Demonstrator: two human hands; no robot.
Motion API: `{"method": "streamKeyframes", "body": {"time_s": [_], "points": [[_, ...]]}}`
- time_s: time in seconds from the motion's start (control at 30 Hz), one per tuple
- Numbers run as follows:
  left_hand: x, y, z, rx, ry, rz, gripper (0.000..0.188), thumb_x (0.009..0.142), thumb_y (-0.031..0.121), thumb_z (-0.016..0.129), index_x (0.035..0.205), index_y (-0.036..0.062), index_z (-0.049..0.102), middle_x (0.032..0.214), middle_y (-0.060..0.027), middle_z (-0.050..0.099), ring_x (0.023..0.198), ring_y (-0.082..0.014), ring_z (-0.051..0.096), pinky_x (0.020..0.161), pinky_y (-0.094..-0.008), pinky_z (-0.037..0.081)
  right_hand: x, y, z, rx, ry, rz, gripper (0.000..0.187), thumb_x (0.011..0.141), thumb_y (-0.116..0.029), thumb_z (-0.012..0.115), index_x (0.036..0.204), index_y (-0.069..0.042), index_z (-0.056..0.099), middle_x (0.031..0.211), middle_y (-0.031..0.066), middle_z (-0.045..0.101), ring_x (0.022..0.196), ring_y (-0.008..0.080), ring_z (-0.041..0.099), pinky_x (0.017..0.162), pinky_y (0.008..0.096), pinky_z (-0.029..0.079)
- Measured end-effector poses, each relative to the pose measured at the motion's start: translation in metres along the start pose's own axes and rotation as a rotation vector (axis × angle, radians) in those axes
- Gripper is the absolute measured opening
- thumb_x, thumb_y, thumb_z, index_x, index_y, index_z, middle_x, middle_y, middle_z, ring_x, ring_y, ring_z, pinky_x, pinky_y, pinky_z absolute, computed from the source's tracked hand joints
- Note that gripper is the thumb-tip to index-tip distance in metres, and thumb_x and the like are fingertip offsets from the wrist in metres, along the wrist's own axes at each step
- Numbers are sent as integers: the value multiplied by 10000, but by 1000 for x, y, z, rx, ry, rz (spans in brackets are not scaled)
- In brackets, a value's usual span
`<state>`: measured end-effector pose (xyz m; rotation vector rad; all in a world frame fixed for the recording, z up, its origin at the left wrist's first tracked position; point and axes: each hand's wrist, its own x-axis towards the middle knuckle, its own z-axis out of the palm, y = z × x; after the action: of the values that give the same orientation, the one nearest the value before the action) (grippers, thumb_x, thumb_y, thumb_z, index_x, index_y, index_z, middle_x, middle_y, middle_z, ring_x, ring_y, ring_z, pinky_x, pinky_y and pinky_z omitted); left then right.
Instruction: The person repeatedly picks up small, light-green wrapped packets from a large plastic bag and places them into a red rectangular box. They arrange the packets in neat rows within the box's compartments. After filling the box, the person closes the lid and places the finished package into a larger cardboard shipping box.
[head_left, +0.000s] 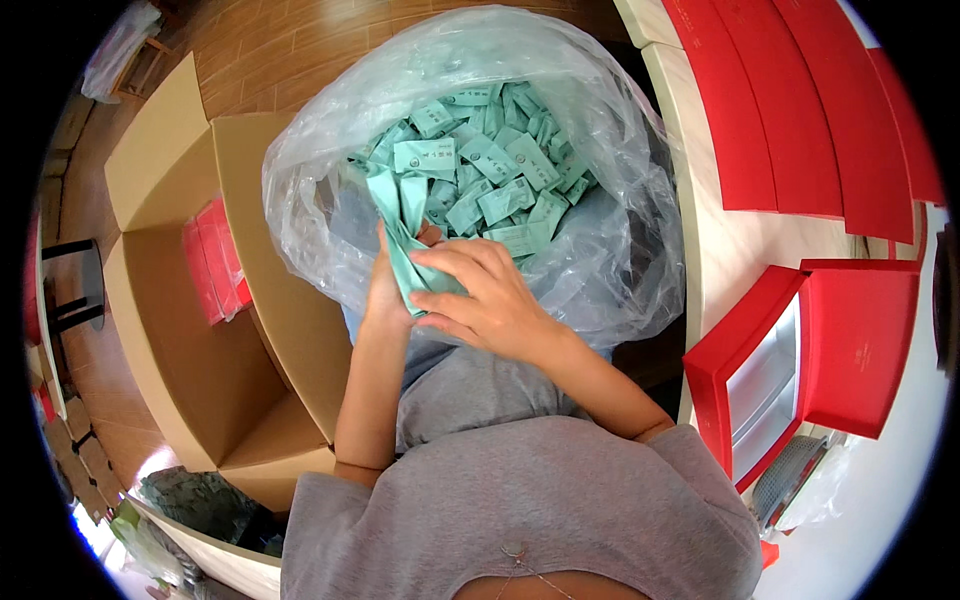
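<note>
In front of my body, both hands are closed around a small bunch of pale green packets [406, 235], whose flat ends stick up and away from me. My left hand [386, 288] wraps the bunch from the left, its fingers mostly hidden behind it. From the right, my right hand [492, 296] presses fingers and thumb against the packets. Just beyond my hands, a large clear plastic bag [320, 130] gapes wide. Many loose green packets [490, 160] of the same kind lie heaped inside it.
Left of the bag stands an open cardboard box [165, 330] with red plastic-wrapped packs [216, 262] inside. At right, an open red gift box [860, 345] with a white tray rests on a pale table [725, 245]. Red panels [790, 110] lie farther back there.
</note>
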<state>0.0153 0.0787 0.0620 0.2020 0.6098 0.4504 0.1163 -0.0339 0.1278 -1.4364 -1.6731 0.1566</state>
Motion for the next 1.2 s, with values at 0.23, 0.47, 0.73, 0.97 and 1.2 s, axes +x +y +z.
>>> {"method": "streamKeyframes", "body": {"time_s": [0.23,0.47,0.73,0.97,1.2], "points": [[4,-1,-16,71,-79,12,538,934,588,423,966,70,566,834,-42,548,747,-172,543,646,-311,485,-16,-3,-4,231,115,188,216,763,-147,735,900,-71,587,1160,116,558,1075,297,507,893,402,402],[-19,-20,37,886,268,309,630,990,505,349,1225,-51,529,1117,-148,614,1013,-216,584,887,-314,446,8,10,1,364,381,610,422,860,-172,658,1217,-3,506,1190,137,545,1131,292,494,967,370,389],[-74,-48,-8,928,63,-168,563,987,425,434,1319,-30,440,1161,-114,569,1100,-181,518,964,-292,388,-58,39,14,773,-18,847,298,892,-202,640,1125,-31,569,1172,80,581,1118,180,523,957,305,395],[-95,-55,-23,724,-49,-339,691,925,383,582,1418,-6,295,1319,-108,454,1182,-170,449,1007,-308,361,-85,18,33,671,151,846,228,992,-223,450,1057,-32,557,1147,86,569,1059,160,520,927,290,410],[-81,-61,-18,886,24,-35,448,931,349,589,1196,-2,506,1076,-50,582,937,-113,534,817,-280,448,-59,5,21,599,201,721,335,947,-181,539,1229,-9,484,1228,120,523,1140,204,501,960,313,400]]}}
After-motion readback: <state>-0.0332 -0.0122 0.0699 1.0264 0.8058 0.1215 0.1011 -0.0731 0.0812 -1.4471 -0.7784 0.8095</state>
